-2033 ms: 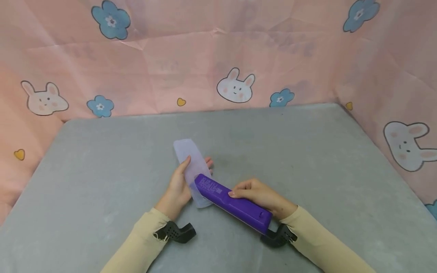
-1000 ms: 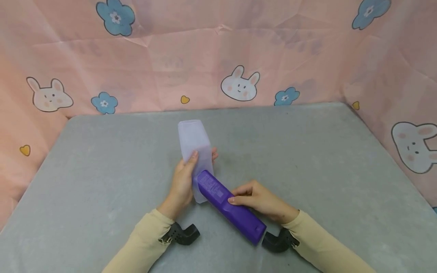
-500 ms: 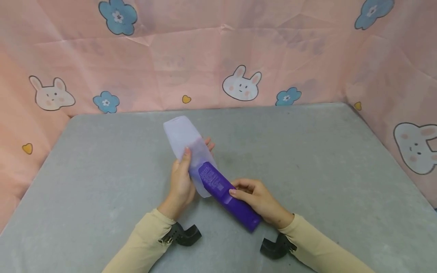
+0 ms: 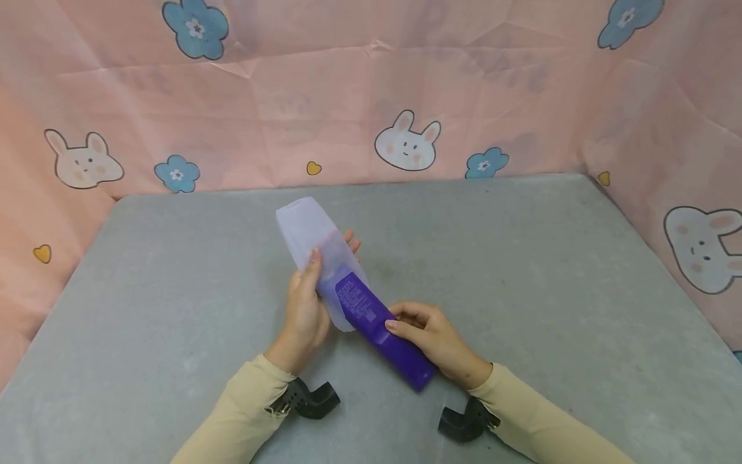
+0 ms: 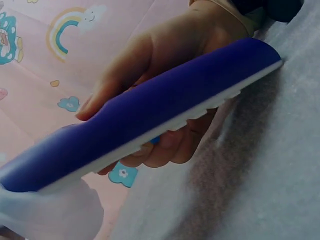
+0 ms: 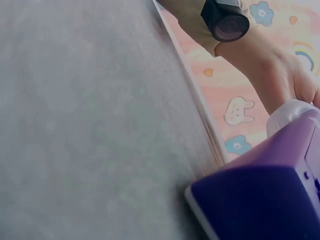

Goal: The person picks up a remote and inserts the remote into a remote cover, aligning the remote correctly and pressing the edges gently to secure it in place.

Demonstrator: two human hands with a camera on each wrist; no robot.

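My left hand (image 4: 304,316) holds a translucent whitish sleeve-like cover (image 4: 307,225), thumb on top and fingers behind it. In my right hand (image 4: 437,338) is a purple remote control (image 4: 400,354) with small print on its back, gripped between thumb and fingers. Its upper end meets the cover's lower part at an opening; how far inside it reaches, I cannot tell. The left wrist view shows the remote's white front edge with raised keys facing down. Close up in the right wrist view is the remote's purple butt end (image 6: 250,200), tilted over the table.
A grey tabletop (image 4: 522,277) lies beneath both hands. Pink cloth (image 4: 324,84) printed with rabbits and flowers hangs behind it and at the sides. Black wrist mounts (image 4: 315,399) sit on the cuffs of both sleeves.
The cover has tilted to the left and moved up, coming into line with the remote. The remote has shifted up and left with my right hand, its end further into the cover.
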